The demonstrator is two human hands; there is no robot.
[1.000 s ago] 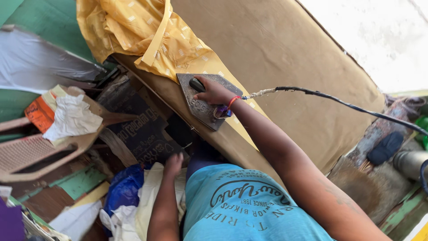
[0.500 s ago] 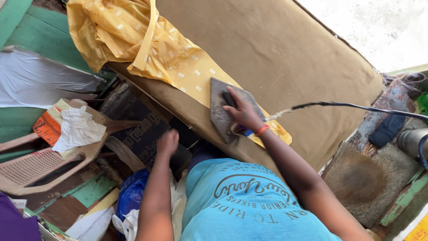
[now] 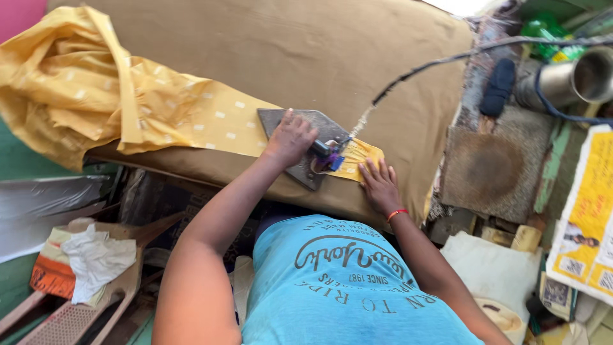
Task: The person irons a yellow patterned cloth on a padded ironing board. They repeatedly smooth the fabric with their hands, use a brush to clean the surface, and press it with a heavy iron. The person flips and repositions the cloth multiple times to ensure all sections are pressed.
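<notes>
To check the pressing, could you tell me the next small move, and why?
Probably slide the iron leftward along the yellow cloth: the left hand grips it, the right hand pins the end, and bunched cloth lies left.

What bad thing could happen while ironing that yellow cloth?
1. The right hand lies flat on the yellow cloth, right beside the iron, so the fingers could get burned.
2. The cord trails across the table and might snag and tug the iron.
3. If the left hand lets the iron sit in one spot, the cloth could scorch.
</notes>
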